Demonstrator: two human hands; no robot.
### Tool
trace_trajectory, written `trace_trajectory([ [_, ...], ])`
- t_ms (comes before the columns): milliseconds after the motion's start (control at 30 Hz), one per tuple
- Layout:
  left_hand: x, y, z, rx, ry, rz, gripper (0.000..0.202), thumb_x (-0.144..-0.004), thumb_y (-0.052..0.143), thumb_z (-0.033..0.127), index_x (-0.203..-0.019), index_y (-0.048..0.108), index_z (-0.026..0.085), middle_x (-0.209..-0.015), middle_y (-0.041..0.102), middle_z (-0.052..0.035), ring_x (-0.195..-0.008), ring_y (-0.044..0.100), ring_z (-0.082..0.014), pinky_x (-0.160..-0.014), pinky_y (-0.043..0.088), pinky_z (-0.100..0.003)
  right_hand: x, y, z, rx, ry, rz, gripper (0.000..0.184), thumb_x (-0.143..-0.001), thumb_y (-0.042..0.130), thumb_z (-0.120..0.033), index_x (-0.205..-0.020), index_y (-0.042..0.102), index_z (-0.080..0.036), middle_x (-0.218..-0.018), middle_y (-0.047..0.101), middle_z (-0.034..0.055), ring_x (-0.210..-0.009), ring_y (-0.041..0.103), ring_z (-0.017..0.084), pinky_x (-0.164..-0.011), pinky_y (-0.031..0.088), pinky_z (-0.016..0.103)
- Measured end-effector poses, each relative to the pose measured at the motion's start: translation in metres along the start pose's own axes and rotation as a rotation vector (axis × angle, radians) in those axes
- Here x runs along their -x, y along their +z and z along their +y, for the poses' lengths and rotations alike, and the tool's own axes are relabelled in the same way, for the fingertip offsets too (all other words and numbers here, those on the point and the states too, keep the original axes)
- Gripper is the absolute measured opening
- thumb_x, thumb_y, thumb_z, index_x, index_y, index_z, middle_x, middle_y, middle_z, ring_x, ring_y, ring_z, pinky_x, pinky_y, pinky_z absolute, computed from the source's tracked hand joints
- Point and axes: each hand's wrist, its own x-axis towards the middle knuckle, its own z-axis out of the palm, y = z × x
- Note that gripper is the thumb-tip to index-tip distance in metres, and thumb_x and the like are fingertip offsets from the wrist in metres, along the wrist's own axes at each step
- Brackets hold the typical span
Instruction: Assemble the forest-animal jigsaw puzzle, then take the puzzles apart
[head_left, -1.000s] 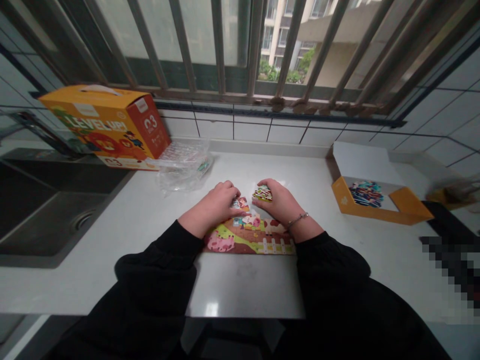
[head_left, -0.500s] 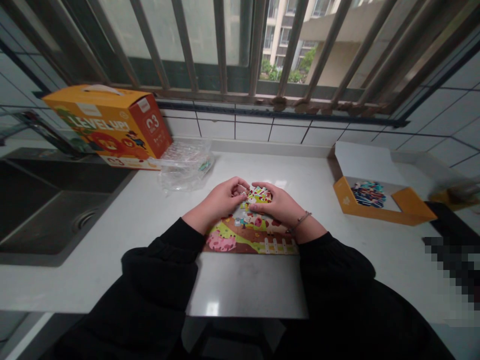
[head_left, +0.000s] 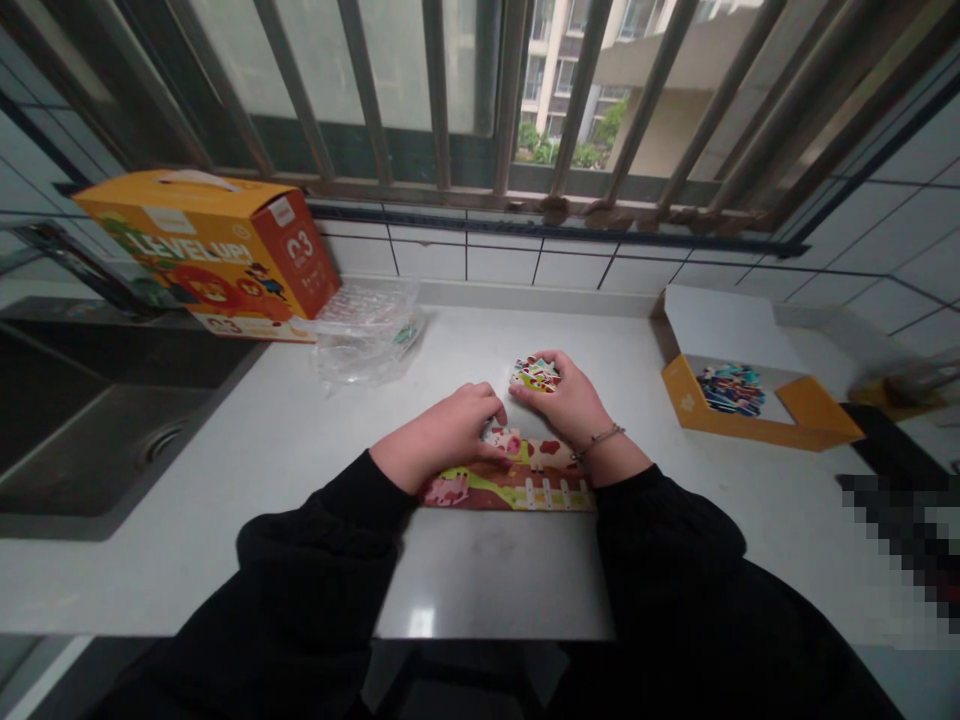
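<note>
A partly joined jigsaw puzzle (head_left: 517,490) lies on the counter in front of me, with a pink pig, a white fence and brown-spotted animals on it. My right hand (head_left: 566,400) is wrapped round a loose stack of jigsaw pieces (head_left: 536,373), held just beyond the puzzle's far edge. At that edge, my left hand (head_left: 461,430) bends its fingers and thumb around a jigsaw piece (head_left: 495,433). Whether this piece is joined to the others cannot be made out. The left forearm and hand cover part of the puzzle's left side.
A crumpled clear plastic bag (head_left: 367,335) lies by an orange carton (head_left: 217,260) at the back left. The dark sink (head_left: 127,440) is at the left. An open orange box (head_left: 750,425) holding many small colourful pieces stands at the right, below the barred window (head_left: 465,100).
My hands have drawn apart. The right moved away and slightly right with the stack of pieces; the left came down closer to the puzzle's upper edge. The view shifted slightly.
</note>
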Motion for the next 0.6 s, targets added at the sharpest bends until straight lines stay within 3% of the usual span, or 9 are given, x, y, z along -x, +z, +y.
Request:
trace_trajectory([
  [100,-0.001,0.002,-0.002,0.038,-0.004,-0.005,0.04,-0.068,0.101,0.034,-0.092,0.07,0.024,-0.1,0.067,-0.0046,-0.093,0.063,-0.026,-0.084,0.052,-0.038,0.001,0.0,0.0,0.063,-0.042,-0.029,0.061,-0.07,0.094,-0.043,-0.118,0.063,-0.024,-0.105,0.079,0.0059,-0.09,0.075,0.026,-0.081,0.06,0.04],
  [233,-0.001,-0.007,-0.004,0.133,-0.121,0.042,0.027,-0.078,0.09,0.026,-0.09,0.066,0.025,-0.086,0.067,0.0006,-0.076,0.059,-0.0206,-0.07,0.045,-0.034,0.001,0.0,0.001,0.134,-0.097,-0.07,0.059,-0.072,0.093,-0.041,-0.119,0.062,-0.024,-0.109,0.078,0.0052,-0.093,0.075,0.026,-0.085,0.058,0.04],
  [433,-0.001,-0.013,-0.011,0.287,-0.3,0.252,0.017,-0.088,0.083,0.036,-0.09,0.071,0.024,-0.078,0.071,-0.0006,-0.069,0.06,-0.0192,-0.066,0.046,-0.033,0.002,0.001,0.001,0.276,-0.212,-0.114,0.055,-0.074,0.093,-0.035,-0.12,0.064,-0.025,-0.115,0.077,0.0069,-0.101,0.074,0.027,-0.092,0.057,0.043],
  [600,-0.007,-0.017,-0.026,0.343,-0.333,0.331,0.022,-0.089,0.083,0.041,-0.089,0.074,0.022,-0.082,0.075,-0.0025,-0.071,0.062,-0.018,-0.065,0.045,-0.031,-0.001,0.001,0.007,0.324,-0.241,-0.106,0.06,-0.074,0.096,-0.039,-0.123,0.064,-0.024,-0.12,0.076,0.009,-0.106,0.073,0.029,-0.096,0.058,0.045],
])
